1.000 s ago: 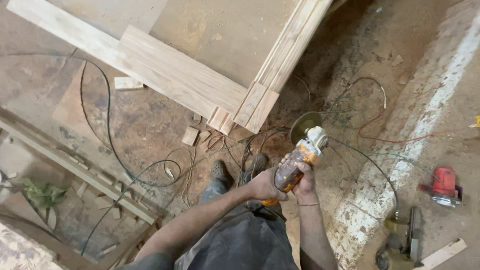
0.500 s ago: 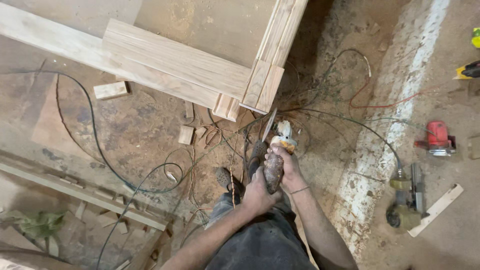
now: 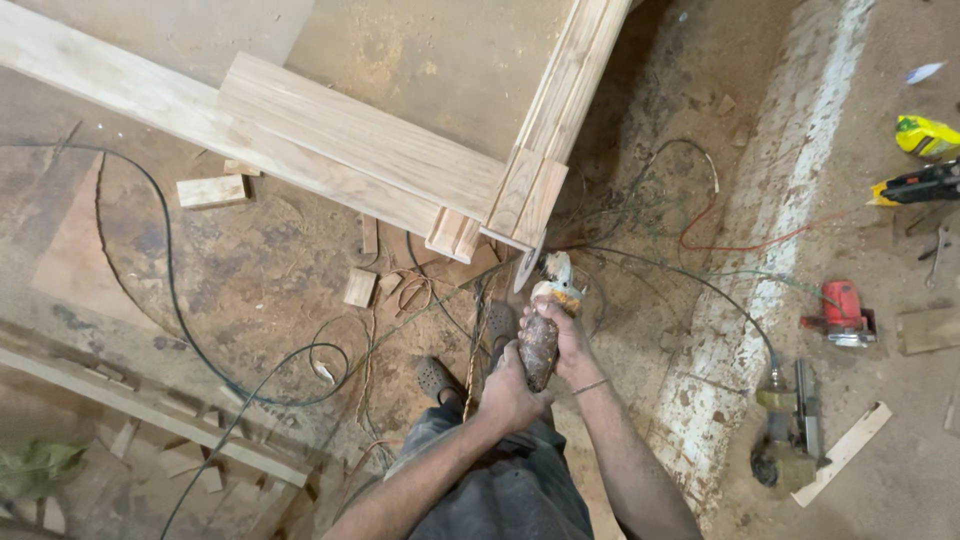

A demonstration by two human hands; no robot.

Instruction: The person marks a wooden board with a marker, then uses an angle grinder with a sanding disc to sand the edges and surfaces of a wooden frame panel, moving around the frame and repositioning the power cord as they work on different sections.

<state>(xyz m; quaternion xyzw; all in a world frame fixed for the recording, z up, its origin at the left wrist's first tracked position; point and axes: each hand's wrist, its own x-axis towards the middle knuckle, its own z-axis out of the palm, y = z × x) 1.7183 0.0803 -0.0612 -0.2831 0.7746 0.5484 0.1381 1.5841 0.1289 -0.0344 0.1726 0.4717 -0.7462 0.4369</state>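
Note:
I hold an angle grinder (image 3: 540,330) with both hands, low in front of my legs. My left hand (image 3: 508,392) grips the rear of its dusty body; my right hand (image 3: 572,342) wraps the body nearer the head. The grinder's disc (image 3: 527,268) stands on edge right below the corner of a pale wooden frame (image 3: 520,195), close to the joint where two boards meet. A long wide plank (image 3: 330,140) of that frame runs off to the upper left, another (image 3: 575,75) to the top.
Black and red cables (image 3: 170,300) loop over the dusty floor. Small wood offcuts (image 3: 210,190) lie under the frame. At right sit a red power tool (image 3: 845,312), another tool (image 3: 785,430) beside a wood strip, and a yellow-black tool (image 3: 920,185). Timber rails (image 3: 150,415) lie lower left.
The grinder has swung from my right side to the centre and up towards the frame's corner. Its disc has turned on edge. The view has shifted nearer the frame.

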